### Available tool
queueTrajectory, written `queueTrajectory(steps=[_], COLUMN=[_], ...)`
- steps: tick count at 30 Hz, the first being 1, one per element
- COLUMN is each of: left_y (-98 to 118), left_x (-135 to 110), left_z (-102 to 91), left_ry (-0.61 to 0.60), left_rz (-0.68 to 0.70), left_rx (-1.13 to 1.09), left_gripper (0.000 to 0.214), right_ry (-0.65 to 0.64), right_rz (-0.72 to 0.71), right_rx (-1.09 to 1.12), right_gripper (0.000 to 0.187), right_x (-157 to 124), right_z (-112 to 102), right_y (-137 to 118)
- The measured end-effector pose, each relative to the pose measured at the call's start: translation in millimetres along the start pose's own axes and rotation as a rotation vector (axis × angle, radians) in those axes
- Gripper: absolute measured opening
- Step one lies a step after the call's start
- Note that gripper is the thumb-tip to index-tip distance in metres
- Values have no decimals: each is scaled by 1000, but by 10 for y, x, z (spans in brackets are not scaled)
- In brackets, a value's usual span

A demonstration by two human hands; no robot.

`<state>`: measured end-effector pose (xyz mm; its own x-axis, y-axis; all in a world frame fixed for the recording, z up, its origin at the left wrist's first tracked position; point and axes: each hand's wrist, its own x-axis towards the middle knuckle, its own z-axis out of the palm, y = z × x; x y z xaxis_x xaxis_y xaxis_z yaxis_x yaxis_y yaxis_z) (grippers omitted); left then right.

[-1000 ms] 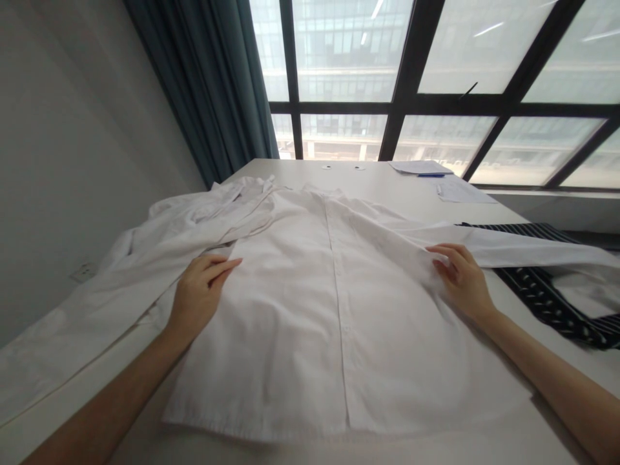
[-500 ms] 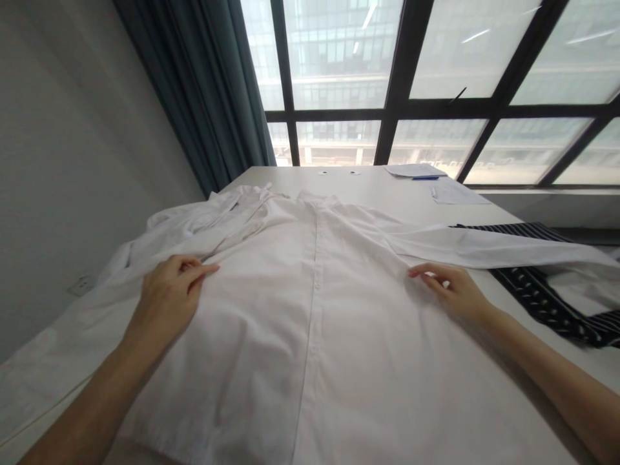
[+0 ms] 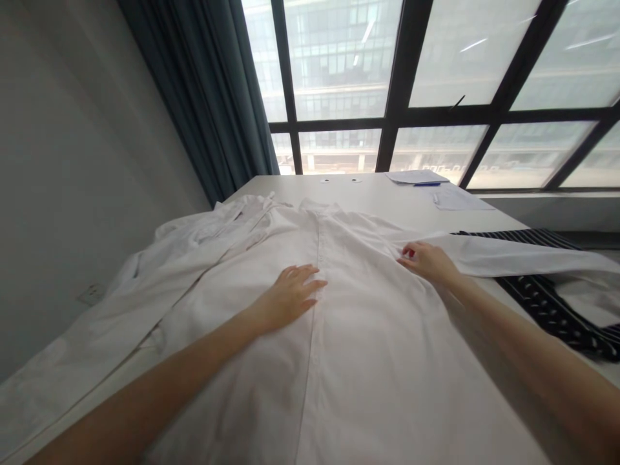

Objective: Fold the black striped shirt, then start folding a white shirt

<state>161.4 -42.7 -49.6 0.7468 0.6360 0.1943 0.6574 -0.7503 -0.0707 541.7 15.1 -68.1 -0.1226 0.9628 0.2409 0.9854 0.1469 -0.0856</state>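
Observation:
A white button-up shirt (image 3: pixel 368 336) lies spread front-up on a white table (image 3: pixel 378 190), collar toward the window. My left hand (image 3: pixel 290 297) rests flat on the shirt's chest just left of the button placket, fingers stretched out. My right hand (image 3: pixel 426 259) sits at the shirt's right shoulder where the sleeve (image 3: pixel 523 261) begins, its fingers curled and pinching the cloth. The right sleeve runs out to the right across the table. The left sleeve (image 3: pixel 97 342) trails down toward the near left corner.
A dark striped garment (image 3: pixel 552 300) lies under the right sleeve at the table's right side. Papers (image 3: pixel 455 199) and a blue pen (image 3: pixel 427 184) lie at the far edge by the window. A teal curtain (image 3: pixel 208 97) hangs at the far left.
My left hand has slid from the shirt's left side to the centre near the placket and flattened. My right hand has moved farther up to the shoulder seam.

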Motion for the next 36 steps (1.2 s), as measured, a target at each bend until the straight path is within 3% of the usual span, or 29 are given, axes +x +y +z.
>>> queueTrajectory(steps=[4, 10, 15, 19, 23, 27, 29, 32, 36], left_y=[113, 287, 453, 529, 512, 313, 116, -253, -644], left_x=[202, 319, 465, 443, 305, 288, 339, 421, 482], left_z=[194, 287, 297, 263, 215, 188, 197, 249, 323], left_ry=[-134, -209, -221, -241, -242, -203, -162, -116, -236], left_rz=[66, 65, 37, 51, 74, 116, 55, -146, -354], left_rx=[-72, -150, -175, -198, -204, -244, -217, -32, 82], left_gripper=[47, 51, 53, 56, 58, 59, 55, 54, 60], right_ry=[-38, 150, 108, 170, 103, -29, -60, -94, -103], right_rz=[-5, 225, 343, 181, -134, -187, -163, -132, -108], right_rx=[-65, -116, -163, -182, -54, -22, -21, -20, -28], right_gripper=[21, 28, 25, 29, 35, 43, 48, 52, 54], right_x=[161, 482, 623, 603, 456, 261, 212, 220, 275], right_z=[-65, -392, -470, -436, -141, 305, 443, 509, 495], right_y=[-120, 247, 245, -58, -461, -675, -672, -578, -409])
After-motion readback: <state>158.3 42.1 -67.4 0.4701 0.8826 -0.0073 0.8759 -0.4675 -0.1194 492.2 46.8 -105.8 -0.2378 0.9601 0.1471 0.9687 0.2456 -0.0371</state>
